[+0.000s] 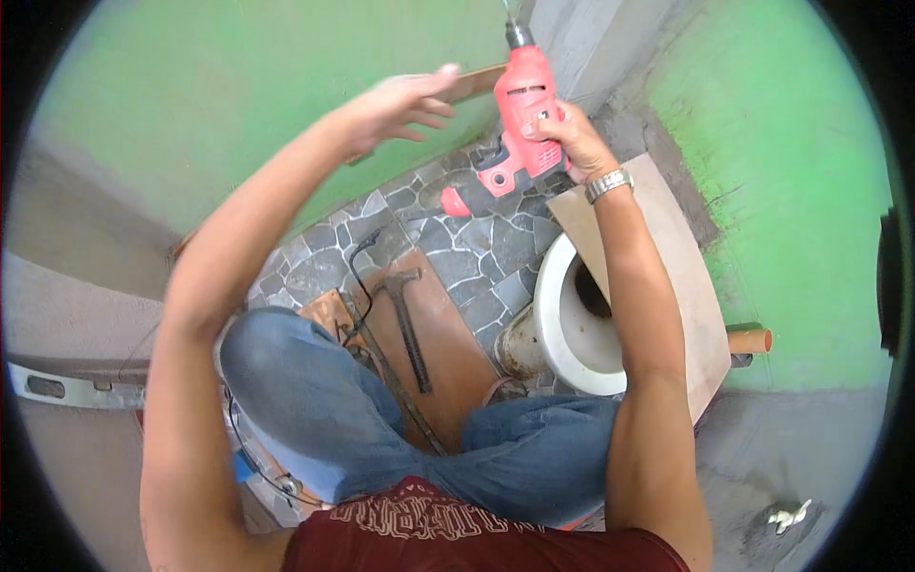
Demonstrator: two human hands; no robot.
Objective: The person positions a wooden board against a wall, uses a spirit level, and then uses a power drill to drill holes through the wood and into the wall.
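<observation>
While our right hand point(562, 133) grips the red drill point(519, 124), our left hand point(400, 105), fingers spread, seems to touch a wooden strip point(477, 82) against the green wall point(238, 86).

Right hand point(572, 133) gripping red drill point(519, 124) pointed up; left hand point(400, 105) raised open against wooden strip point(477, 83); hammer point(408, 324) on floor.

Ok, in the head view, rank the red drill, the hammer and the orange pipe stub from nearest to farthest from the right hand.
1. Red drill: gripped in the right hand, up by the wall.
2. Hammer: on the floor, lower left.
3. Orange pipe stub: at the right wall; roughly as far as the hammer, hard to separate.
</observation>
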